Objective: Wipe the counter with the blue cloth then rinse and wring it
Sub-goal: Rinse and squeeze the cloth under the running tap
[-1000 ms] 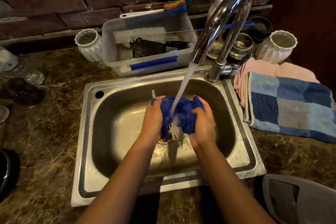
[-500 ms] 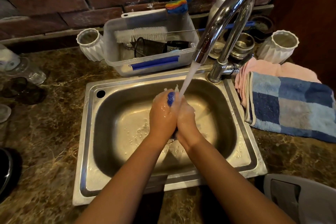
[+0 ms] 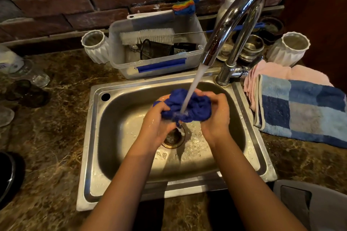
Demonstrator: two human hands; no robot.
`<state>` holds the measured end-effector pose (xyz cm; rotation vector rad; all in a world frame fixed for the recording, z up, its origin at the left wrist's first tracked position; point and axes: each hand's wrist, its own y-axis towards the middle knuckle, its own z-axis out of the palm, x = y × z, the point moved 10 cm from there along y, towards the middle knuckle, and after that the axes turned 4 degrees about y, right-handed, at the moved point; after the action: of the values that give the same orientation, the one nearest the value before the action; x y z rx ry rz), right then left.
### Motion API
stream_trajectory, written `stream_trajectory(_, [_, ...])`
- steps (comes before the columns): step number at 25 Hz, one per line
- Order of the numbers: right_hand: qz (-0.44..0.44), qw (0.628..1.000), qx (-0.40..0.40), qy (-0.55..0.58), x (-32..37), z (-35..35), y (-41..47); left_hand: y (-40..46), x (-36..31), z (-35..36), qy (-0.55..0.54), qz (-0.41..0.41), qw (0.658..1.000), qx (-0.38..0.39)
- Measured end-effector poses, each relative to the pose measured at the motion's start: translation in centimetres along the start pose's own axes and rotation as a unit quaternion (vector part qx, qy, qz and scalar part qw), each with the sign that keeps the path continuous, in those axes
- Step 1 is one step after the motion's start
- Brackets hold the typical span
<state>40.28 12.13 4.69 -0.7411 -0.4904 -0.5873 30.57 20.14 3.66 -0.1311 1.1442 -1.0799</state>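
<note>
The blue cloth (image 3: 197, 108) is bunched up over the steel sink (image 3: 90, 137), right under the water stream (image 3: 193, 88) that runs from the chrome tap (image 3: 231, 24). My left hand (image 3: 155, 124) grips the cloth's left side, and my right hand (image 3: 216, 116) grips its right side, fingers curled over the top. A twisted tail of cloth hangs down toward the drain (image 3: 172, 139). Both hands are wet.
A clear plastic bin (image 3: 150, 69) with brushes stands behind the sink. Two white ribbed cups (image 3: 95, 47) (image 3: 289, 50) flank it. Folded pink and blue checked towels (image 3: 300, 107) lie on the marble counter (image 3: 47, 137) to the right. Glassware sits at far left.
Half a second ago my hands were pressed together around the cloth, hiding most of it. They have spread apart, and the cloth is open under the stream again.
</note>
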Motion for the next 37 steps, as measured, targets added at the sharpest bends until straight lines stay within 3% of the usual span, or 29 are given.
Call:
stream_trajectory(3, [0.237, 0.971, -0.017, 0.033, -5.0, -1.3, -0.9, -0.2, -2.6, 0.6, 0.063, 0.085, 0.994, 0.04])
stream_trajectory(4, [0.286, 0.958, -0.01, 0.009, -6.2, -1.3, -1.4, -0.6, -2.9, 1.1, 0.087, 0.1, 0.99, 0.056])
stream_trajectory(6, [0.301, 0.951, -0.004, -0.062, -6.8, -1.5, -1.5, -0.9, -3.1, 1.1, 0.202, 0.132, 0.97, 0.04])
stream_trajectory(8, [0.211, 0.972, -0.002, -0.103, -5.2, -1.6, -0.1, -0.6, -2.2, 0.3, 0.209, 0.129, 0.969, 0.016])
stream_trajectory(10, [0.056, 0.986, 0.005, -0.157, -1.8, -0.7, 0.2, -0.5, -0.1, -0.9, 0.022, 0.047, 0.998, -0.036])
stream_trajectory(12, [-0.039, 0.973, 0.035, -0.223, 0.2, 1.0, -1.2, -0.9, 2.9, -0.2, -0.109, -0.051, 0.992, -0.035])
stream_trajectory(15, [-0.148, 0.918, 0.027, -0.367, 1.9, 1.6, -3.0, -0.2, 3.9, -0.6, -0.094, -0.061, 0.99, -0.085])
stream_trajectory(18, [-0.165, 0.869, 0.054, -0.464, 1.1, 2.6, -3.2, 0.4, 2.3, -1.1, -0.021, -0.013, 0.993, -0.115])
stream_trajectory(20, [-0.178, 0.845, 0.076, -0.499, 0.0, 3.8, -3.4, -0.4, 2.0, 0.9, 0.027, -0.017, 0.995, -0.092])
stream_trajectory(22, [-0.192, 0.87, 0.064, -0.449, 0.0, 4.5, -3.4, -1.1, 1.5, 2.6, 0.063, 0.017, 0.996, -0.068])
stream_trajectory(25, [-0.179, 0.918, 0.016, -0.352, 1.3, 4.6, -2.9, -1.3, -0.3, 2.6, 0.164, 0.118, 0.974, -0.102])
stream_trajectory(29, [-0.13, 0.888, -0.084, -0.432, 2.4, 3.7, -1.2, -1.6, -1.5, 2.6, 0.319, 0.14, 0.926, -0.148])
stream_trajectory(31, [-0.041, 0.947, -0.126, -0.291, 1.4, 1.5, -0.6, -2.1, -1.7, 3.2, 0.387, 0.141, 0.899, -0.149])
stream_trajectory(32, [0.029, 0.973, -0.135, -0.184, 0.1, 0.7, -0.6, -2.1, -1.2, 3.6, 0.392, 0.127, 0.903, -0.119])
stream_trajectory(33, [0.086, 0.983, -0.136, -0.084, -0.9, 0.2, -0.6, -2.2, -0.4, 3.6, 0.348, 0.109, 0.927, -0.089])
stream_trajectory(35, [0.109, 0.984, -0.141, 0.028, -1.4, -0.9, -0.2, -2.5, 1.3, 3.1, 0.132, 0.068, 0.988, -0.048])
stream_trajectory(37, [0.067, 0.985, -0.129, 0.091, -0.7, -1.2, -0.1, -2.6, 1.7, 2.0, -0.018, 0.082, 0.994, -0.065])
